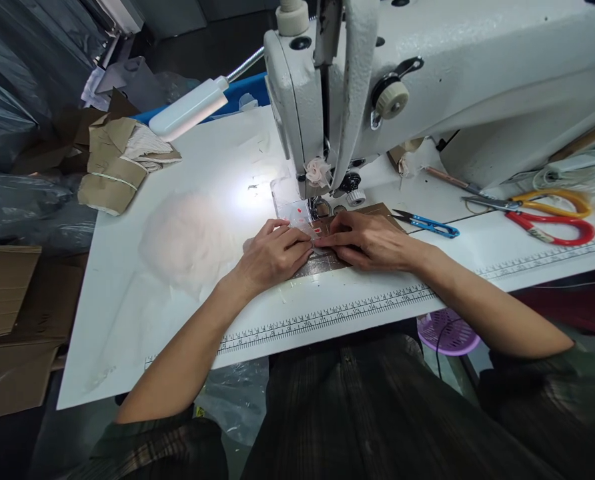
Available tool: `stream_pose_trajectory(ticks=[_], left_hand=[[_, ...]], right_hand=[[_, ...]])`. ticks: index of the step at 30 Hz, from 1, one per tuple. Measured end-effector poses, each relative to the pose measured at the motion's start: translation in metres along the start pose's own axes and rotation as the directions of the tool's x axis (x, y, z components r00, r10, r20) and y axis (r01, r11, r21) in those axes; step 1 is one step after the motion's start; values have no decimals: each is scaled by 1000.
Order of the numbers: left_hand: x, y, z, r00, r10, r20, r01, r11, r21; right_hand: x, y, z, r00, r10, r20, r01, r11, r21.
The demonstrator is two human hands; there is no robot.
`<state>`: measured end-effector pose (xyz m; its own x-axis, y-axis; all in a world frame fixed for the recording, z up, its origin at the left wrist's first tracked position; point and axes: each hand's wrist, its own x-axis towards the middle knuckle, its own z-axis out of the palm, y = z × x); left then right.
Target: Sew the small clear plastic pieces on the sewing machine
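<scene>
Both of my hands meet on the sewing machine bed (322, 265), just in front of the presser foot (319, 208). My left hand (277, 253) has its fingers bent and pressed together over a thin, see-through sheet with red marks (293, 212). From the right, my right hand (370, 240) pinches with thumb and forefinger close to the left fingertips. A small pale piece (319, 251) shows at the fingertips; its kind is mostly hidden. Under the right hand lies a brown plate (385, 215).
Blue thread snips (427, 225) lie right of my right hand, with red-handled scissors (552, 227) and yellow-handled scissors (552, 199) beyond. A lamp (190, 108) lights the white table (127, 320). A tied cloth bundle (120, 163) sits at the left edge. A printed ruler (327, 319) runs along the front.
</scene>
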<state>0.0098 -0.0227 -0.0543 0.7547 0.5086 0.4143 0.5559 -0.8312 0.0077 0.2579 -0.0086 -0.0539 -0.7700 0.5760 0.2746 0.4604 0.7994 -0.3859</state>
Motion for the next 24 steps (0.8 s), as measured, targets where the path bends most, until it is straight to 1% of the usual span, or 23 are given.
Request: stream_pose_trajectory(ticks=[4,8,10,13,14,16,17,18,19,21,24], left_hand=[[0,1,-1,1000,-9,9,9,1000,-8],[1,2,-4,998,-47,48,50,996,-71],[1,2,-6,997,-64,42,69,992,-107],[2,0,-8,991,-130,-34,125,985,-115],[2,0,-8,981,-176,-80,168,981,-101],[2,0,-9,945,-273,-181,262,962,-83],[2,0,-9,929,-301,-214,287,953,-94],[2,1,-8,924,-307,-227,287,951,-117],[2,2,-7,931,-292,-218,265,953,-145],[2,3,-4,963,-217,-160,189,966,-175],[1,5,1,988,-129,-80,117,984,-134]], right_hand=[[0,-4,-1,999,-35,23,36,998,-50],[0,-4,1,999,-29,20,31,996,-80],[0,-2,1,999,-30,17,31,997,-75],[-1,1,1,999,-39,4,39,999,-34],[-1,2,1,999,-39,-1,39,999,-16],[-1,2,0,1000,-29,-5,29,999,14],[0,2,0,1000,-20,-4,20,1000,24],[0,2,0,1000,-12,-2,12,999,32],[0,2,0,1000,-5,-1,5,999,37],[0,2,0,1000,6,0,-6,999,45],[0,2,2,1000,17,1,-17,999,41]])
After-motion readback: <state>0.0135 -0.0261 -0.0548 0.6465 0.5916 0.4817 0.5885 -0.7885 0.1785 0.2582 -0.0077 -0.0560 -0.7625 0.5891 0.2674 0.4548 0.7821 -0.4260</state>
